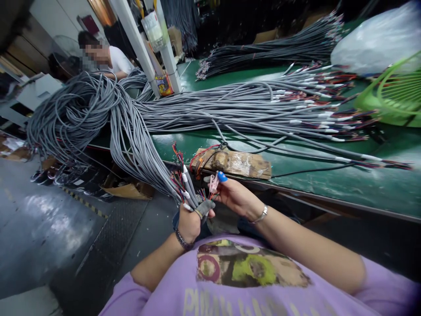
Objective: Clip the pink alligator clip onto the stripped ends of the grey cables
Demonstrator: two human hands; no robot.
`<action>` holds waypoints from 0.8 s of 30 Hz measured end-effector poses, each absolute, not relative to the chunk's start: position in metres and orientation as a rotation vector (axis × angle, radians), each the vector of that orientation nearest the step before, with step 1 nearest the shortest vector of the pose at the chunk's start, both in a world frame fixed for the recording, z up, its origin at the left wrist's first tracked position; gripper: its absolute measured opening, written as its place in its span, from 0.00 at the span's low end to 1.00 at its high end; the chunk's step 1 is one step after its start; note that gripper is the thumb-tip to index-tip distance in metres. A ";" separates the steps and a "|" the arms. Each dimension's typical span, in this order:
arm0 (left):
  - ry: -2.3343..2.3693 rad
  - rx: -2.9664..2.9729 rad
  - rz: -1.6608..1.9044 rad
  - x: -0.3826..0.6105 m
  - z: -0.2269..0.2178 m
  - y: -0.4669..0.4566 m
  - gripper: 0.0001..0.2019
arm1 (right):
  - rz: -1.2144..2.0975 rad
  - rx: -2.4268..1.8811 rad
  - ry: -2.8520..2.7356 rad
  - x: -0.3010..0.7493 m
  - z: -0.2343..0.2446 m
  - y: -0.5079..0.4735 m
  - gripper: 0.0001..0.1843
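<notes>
My left hand [192, 219] is closed around the end of a grey cable [189, 182], and its thumb wears a grey finger cover. Thin coloured wires [208, 195] fan out just above that thumb, and more cable ends with white sleeves stand close beside it. My right hand [236, 197], with a blue cover on the thumb tip, pinches a small pink object [213, 182] right by those wires. Its exact kind is not clear. Behind my hands, on the bench edge, lies a worn wooden block [243, 164] with a dark lead and red wire around it.
Long grey cables [204, 105] stretch across the green bench [305, 184] and droop over its left edge. Behind them lie a black cable bundle [269, 55], a white plastic bag [375, 41] and a green plastic basket [394, 94]. A post [131, 37] rises near a seated person [116, 61].
</notes>
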State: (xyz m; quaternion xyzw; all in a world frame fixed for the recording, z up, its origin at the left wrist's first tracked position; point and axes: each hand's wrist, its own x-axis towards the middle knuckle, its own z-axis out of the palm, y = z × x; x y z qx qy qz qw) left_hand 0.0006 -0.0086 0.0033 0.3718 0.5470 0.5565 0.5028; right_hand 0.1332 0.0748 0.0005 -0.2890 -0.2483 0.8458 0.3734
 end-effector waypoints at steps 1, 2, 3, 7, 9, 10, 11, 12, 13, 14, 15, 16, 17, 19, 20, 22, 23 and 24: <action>1.324 0.892 1.343 0.001 0.003 -0.008 0.15 | 2.165 -0.737 -0.625 0.132 0.001 0.074 0.18; 1.327 0.889 1.339 0.002 0.002 -0.008 0.15 | 2.161 -0.732 -0.615 0.131 0.001 0.074 0.19; 1.329 0.889 1.332 0.002 0.002 -0.007 0.15 | 2.155 -0.727 -0.607 0.130 0.001 0.073 0.19; 1.353 0.917 1.294 0.002 0.000 -0.006 0.15 | 2.123 -0.726 -0.593 0.128 0.001 0.073 0.18; 1.360 0.937 1.280 0.002 -0.001 -0.005 0.15 | 2.127 -0.726 -0.592 0.128 0.000 0.072 0.18; 1.359 0.941 1.280 0.002 -0.002 -0.005 0.15 | 2.133 -0.724 -0.592 0.127 -0.001 0.072 0.18; 1.354 0.940 1.280 0.002 -0.002 -0.005 0.15 | 2.139 -0.724 -0.590 0.128 -0.001 0.072 0.19; 1.348 0.937 1.284 0.001 -0.002 -0.006 0.15 | 2.146 -0.725 -0.586 0.128 -0.002 0.072 0.19; 1.342 0.934 1.288 0.001 -0.002 -0.007 0.15 | 2.155 -0.728 -0.582 0.129 -0.002 0.072 0.20; 1.340 0.933 1.294 0.001 -0.001 -0.008 0.15 | 2.169 -0.732 -0.579 0.129 -0.003 0.072 0.21; 1.340 0.935 1.298 0.000 -0.001 -0.009 0.15 | 2.187 -0.735 -0.580 0.130 -0.003 0.073 0.22; 1.342 0.939 1.302 -0.001 0.000 -0.010 0.15 | 2.204 -0.735 -0.580 0.131 -0.003 0.073 0.23; 1.344 0.946 1.307 -0.001 0.000 -0.011 0.15 | 2.222 -0.733 -0.584 0.132 -0.002 0.074 0.24; 1.345 0.959 1.317 -0.003 0.002 -0.014 0.15 | 2.237 -0.732 -0.590 0.134 -0.002 0.075 0.23; 1.344 0.964 1.323 -0.003 0.003 -0.015 0.16 | 2.230 -0.733 -0.592 0.135 -0.001 0.075 0.21; 1.346 0.966 1.331 -0.003 0.003 -0.016 0.16 | 2.204 -0.733 -0.601 0.135 0.000 0.076 0.16; 1.350 0.964 1.338 -0.003 0.003 -0.016 0.16 | 2.190 -0.729 -0.609 0.135 0.000 0.075 0.14; 1.353 0.961 1.347 -0.003 0.003 -0.016 0.15 | 2.179 -0.726 -0.618 0.134 -0.001 0.075 0.14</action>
